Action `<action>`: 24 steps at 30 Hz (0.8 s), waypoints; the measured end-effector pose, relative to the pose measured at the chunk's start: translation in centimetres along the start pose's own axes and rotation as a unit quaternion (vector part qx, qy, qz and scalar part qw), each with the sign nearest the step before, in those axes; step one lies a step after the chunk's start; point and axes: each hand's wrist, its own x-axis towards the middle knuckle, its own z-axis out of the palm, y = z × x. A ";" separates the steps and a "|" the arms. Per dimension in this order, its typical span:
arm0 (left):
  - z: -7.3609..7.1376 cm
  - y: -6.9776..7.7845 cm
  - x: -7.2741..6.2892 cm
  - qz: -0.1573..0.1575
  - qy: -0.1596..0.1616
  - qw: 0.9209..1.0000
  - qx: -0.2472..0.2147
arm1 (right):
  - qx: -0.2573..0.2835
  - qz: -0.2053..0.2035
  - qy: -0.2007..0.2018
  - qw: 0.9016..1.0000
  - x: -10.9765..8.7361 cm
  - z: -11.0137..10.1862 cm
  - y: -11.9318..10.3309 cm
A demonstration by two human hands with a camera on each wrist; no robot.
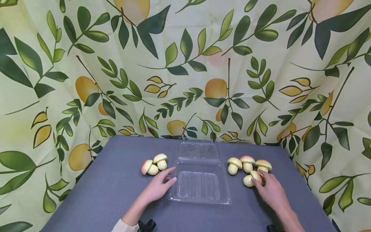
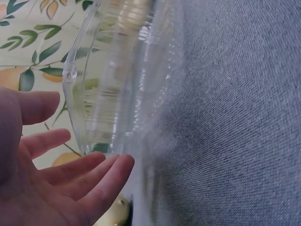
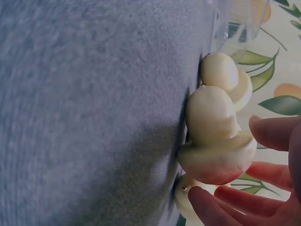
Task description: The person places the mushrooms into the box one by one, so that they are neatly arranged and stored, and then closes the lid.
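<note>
A clear plastic clamshell box [image 1: 200,200] lies with its lid [image 1: 198,150] folded back, between my hands. My left hand [image 1: 158,187] is at the box's left side, fingers extended and spread; in the left wrist view the fingertips [image 2: 123,165] are close to the box wall [image 2: 77,108], and contact is unclear. At the right, my right hand [image 1: 271,190] reaches around the nearest toy mushroom [image 1: 248,181], which lies on its side on the table. Thumb and fingers flank its reddish cap [image 3: 218,165] in the right wrist view, without a clear pinch.
Beyond that mushroom stand several more pale toy mushrooms, including one upright [image 1: 247,163] and one at the right [image 1: 263,165]. Two others, one tilted [image 1: 149,167] and one upright [image 1: 160,161], sit left of the box. A leaf-and-fruit patterned cloth [image 1: 185,96] hangs behind the grey table [image 1: 121,170].
</note>
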 end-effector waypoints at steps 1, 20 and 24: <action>0.1 0.0 0.0 -0.001 -0.003 1.000 -0.004 | 0.003 0.002 -0.003 1.000 0.0 0.1 0.1; 0.7 -0.5 0.1 -0.040 -0.037 0.982 -0.183 | 0.091 0.049 -0.039 0.994 0.7 0.3 0.7; 0.7 -0.4 0.2 -0.046 -0.036 0.979 -0.194 | 0.119 0.052 -0.061 0.990 0.8 0.2 0.5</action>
